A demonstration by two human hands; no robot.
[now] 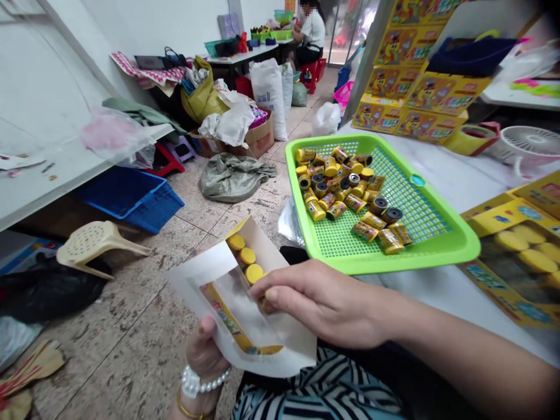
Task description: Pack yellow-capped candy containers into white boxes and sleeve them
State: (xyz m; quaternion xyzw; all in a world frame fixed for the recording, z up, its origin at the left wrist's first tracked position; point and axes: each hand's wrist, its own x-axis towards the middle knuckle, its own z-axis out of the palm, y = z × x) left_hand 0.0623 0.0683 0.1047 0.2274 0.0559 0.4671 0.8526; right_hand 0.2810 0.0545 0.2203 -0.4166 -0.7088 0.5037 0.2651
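Note:
My left hand [202, 344] grips an open white cardboard box [280, 344] from below, above my lap; most of its fingers are hidden behind the card. Several small yellow-capped cylinders [247, 255] stand in a row inside the box, and its flap has a clear window. Reaching into the box, my right hand [324, 303] pinches another yellow-capped cylinder, mostly covered by the fingers. Beyond the right hand, a green plastic basket [437, 230] holds many loose small cylinders [354, 201] with yellow caps and black ends.
A filled yellow box [525, 251] lies at the right, with stacked yellow boxes [389, 81] behind the basket on the white table. A beige stool [94, 242], blue crate [153, 201] and grey cloth [231, 178] are on the floor. A person [312, 32] sits at the back.

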